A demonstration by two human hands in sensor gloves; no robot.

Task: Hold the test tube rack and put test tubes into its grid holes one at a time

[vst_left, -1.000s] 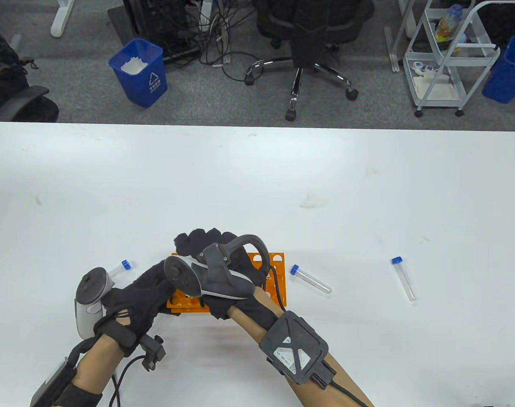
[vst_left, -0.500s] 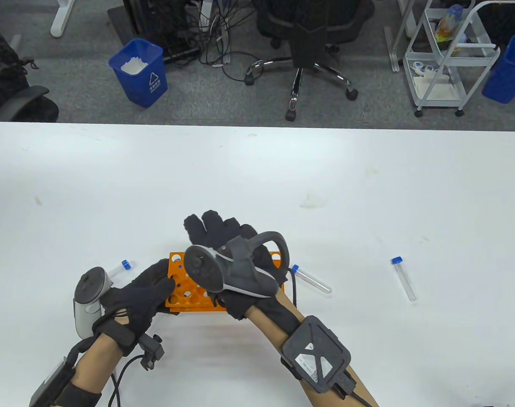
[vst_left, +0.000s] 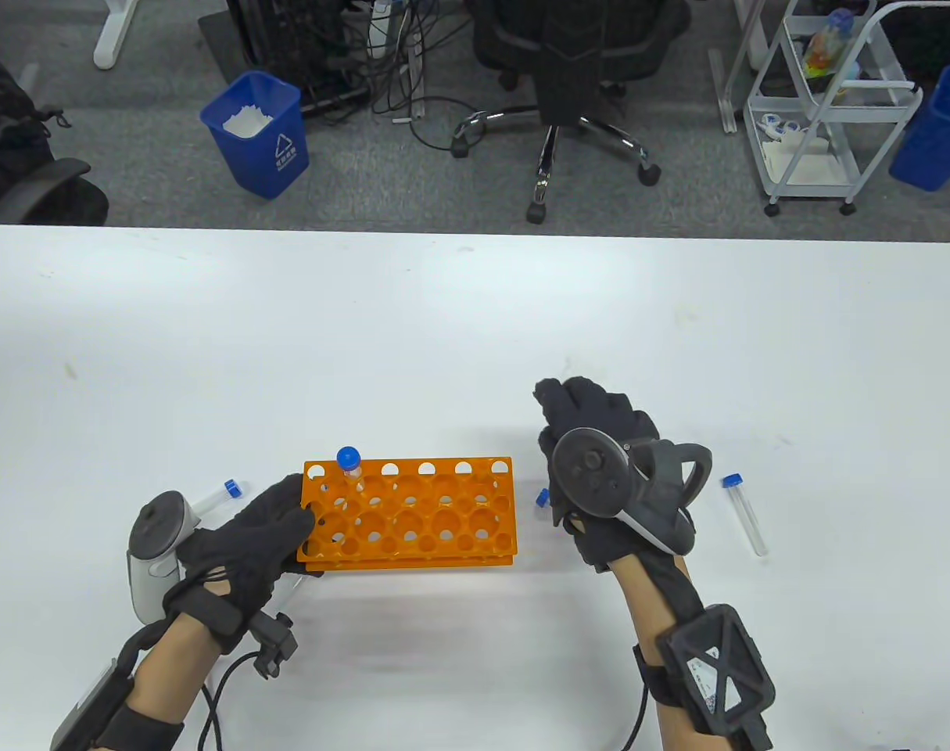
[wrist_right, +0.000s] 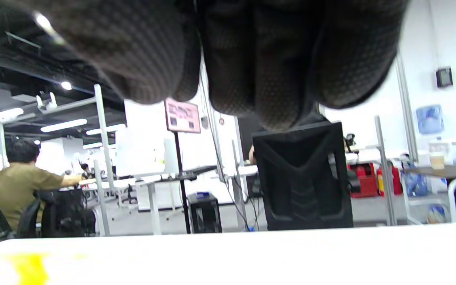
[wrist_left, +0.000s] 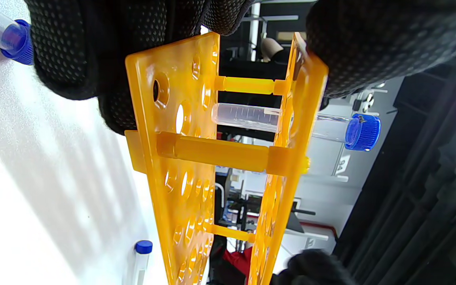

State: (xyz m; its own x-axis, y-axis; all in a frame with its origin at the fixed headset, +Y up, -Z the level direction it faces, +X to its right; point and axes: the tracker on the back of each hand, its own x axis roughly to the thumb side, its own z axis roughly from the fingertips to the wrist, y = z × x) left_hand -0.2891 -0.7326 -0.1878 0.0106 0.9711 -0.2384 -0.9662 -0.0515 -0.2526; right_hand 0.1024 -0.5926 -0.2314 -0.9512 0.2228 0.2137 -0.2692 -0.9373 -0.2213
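Table view: left hand (vst_left: 244,540) grips rack (vst_left: 412,512); right hand (vst_left: 611,477) hovers apart.

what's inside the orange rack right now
One blue-capped tube stands in a far-left hole of the rack; the visible holes are empty. The left hand covers its left end.

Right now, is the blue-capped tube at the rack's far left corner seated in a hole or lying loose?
Seated. The test tube passes through the rack top plate, blue cap above it, standing upright.
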